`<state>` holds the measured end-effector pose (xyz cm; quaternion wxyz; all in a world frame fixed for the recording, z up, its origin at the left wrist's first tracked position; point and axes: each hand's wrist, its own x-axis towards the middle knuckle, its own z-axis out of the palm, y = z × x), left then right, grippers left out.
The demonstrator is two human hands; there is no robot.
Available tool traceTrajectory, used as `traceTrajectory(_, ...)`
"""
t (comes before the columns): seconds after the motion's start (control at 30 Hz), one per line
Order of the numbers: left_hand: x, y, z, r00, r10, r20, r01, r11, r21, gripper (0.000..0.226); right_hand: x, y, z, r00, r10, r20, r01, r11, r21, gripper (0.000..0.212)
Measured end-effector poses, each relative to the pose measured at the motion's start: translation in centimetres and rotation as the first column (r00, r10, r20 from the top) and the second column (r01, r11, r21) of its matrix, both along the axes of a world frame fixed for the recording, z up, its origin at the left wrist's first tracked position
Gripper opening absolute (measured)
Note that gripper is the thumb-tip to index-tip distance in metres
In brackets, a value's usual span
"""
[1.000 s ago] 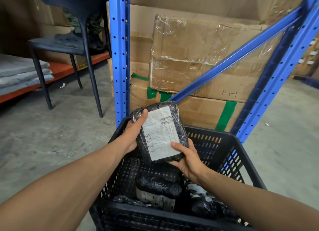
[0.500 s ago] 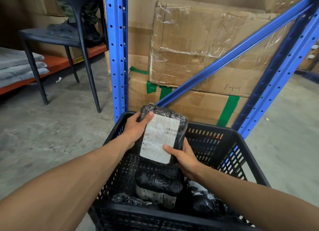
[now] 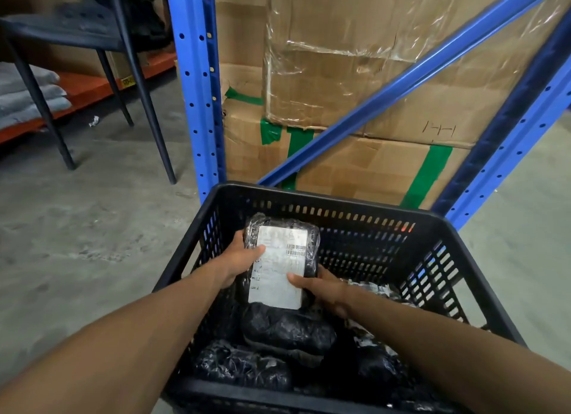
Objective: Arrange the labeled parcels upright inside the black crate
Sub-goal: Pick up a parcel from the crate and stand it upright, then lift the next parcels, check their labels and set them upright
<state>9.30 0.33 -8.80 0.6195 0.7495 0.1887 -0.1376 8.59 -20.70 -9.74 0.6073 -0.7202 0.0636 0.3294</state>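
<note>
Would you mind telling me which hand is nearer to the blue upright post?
Left. The left hand holds the parcel's left edge, below the blue upright post; the right hand grips its lower right, farther away.

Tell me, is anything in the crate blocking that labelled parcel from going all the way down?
Yes. The labelled parcel, held by the left hand and right hand, sits directly above another black-wrapped parcel inside the black crate. More wrapped parcels crowd the near side; the floor below is hidden.
</note>
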Motion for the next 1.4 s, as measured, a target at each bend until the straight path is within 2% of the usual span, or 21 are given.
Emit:
traceTrajectory(0.13,0.2,0.5,-2.5,0.986,-0.040,-0.161,0.049,0.997,0.054,0.060,0.6,0.6,-0.5,0.985,0.100,-0.143,-0.132,0.963,-0.236,0.073)
traceTrajectory(0.27,0.6,1.1,-3.3,0.975,-0.069,-0.209,0.084,0.995,0.062,0.071,1.6,0.5,-0.5,0.966,0.194,-0.174,-0.239,0.923,-0.302,0.070)
traceTrajectory(0.4,0.0,1.2,-3.9,0.977,-0.058,-0.205,0.074,0.995,0.069,0.071,1.2,0.5,-0.7,0.961,0.220,-0.167,-0.270,0.871,-0.411,0.075)
traceTrajectory(0.43,-0.2,1.1,-3.8,0.973,-0.066,-0.221,0.078,0.996,0.043,0.072,0.9,0.5,-0.5,0.949,0.279,-0.149,-0.316,0.813,-0.489,0.077)
traceTrajectory(0.47,-0.4,1.1,-3.6,0.967,-0.077,-0.242,0.082,0.997,0.013,0.073,0.7,0.5,-0.2,0.915,0.382,-0.131,-0.382,0.715,-0.585,0.078)
traceTrajectory(0.53,-0.6,1.3,-3.3,0.963,-0.074,-0.260,0.065,0.997,-0.042,0.073,0.1,0.5,1.0,0.793,0.588,-0.158,-0.499,0.480,-0.722,0.078)
traceTrajectory(0.6,-0.9,1.3,-3.2,0.965,-0.052,-0.258,0.025,0.994,-0.105,0.072,-0.7,0.7,2.3,0.673,0.714,-0.194,-0.533,0.287,-0.796,0.073)
traceTrajectory(0.67,-1.1,1.3,-3.3,0.966,-0.058,-0.254,0.024,0.991,-0.135,0.072,-1.8,0.8,3.0,0.586,0.799,-0.133,-0.476,0.207,-0.855,0.078)
traceTrajectory(0.77,-1.2,1.5,-3.5,0.965,-0.085,-0.247,0.039,0.982,-0.183,0.075,-3.3,0.5,4.0,0.485,0.873,-0.045,-0.505,0.238,-0.829,0.083)
traceTrajectory(0.83,-1.1,1.5,-3.4,0.960,-0.109,-0.258,0.064,0.982,-0.175,0.082,-4.0,-0.3,4.7,0.383,0.922,-0.057,-0.559,0.182,-0.809,0.079)
traceTrajectory(0.9,-1.1,1.5,-3.0,0.954,-0.121,-0.275,0.084,0.986,-0.143,0.087,-4.7,-0.9,5.0,0.292,0.956,-0.037,-0.513,0.123,-0.850,0.081)
traceTrajectory(0.97,-1.1,1.3,-2.8,0.957,-0.115,-0.268,0.088,0.990,-0.112,0.083,-5.7,-1.1,4.5,0.227,0.973,-0.035,-0.445,0.072,-0.893,0.089)
traceTrajectory(1.0,-1.2,1.2,-2.7,0.959,-0.115,-0.260,0.091,0.991,-0.102,0.081,-6.2,-0.9,4.2,0.204,0.978,-0.037,-0.397,0.048,-0.916,0.086)
traceTrajectory(1.07,-1.4,1.1,-2.6,0.960,-0.116,-0.256,0.095,0.991,-0.093,0.078,-6.7,-0.8,4.0,0.207,0.978,0.004,-0.332,0.074,-0.940,0.072)
traceTrajectory(1.17,-1.4,1.1,-2.6,0.963,-0.091,-0.255,0.062,0.991,-0.119,0.074,-6.3,-1.4,5.2,0.279,0.956,0.093,-0.347,0.191,-0.918,0.056)
traceTrajectory(1.4,-1.6,0.6,-2.1,0.953,-0.078,-0.292,0.037,0.989,-0.143,0.071,-5.1,-3.3,7.8,0.238,0.945,0.224,-0.326,0.295,-0.898,0.044)
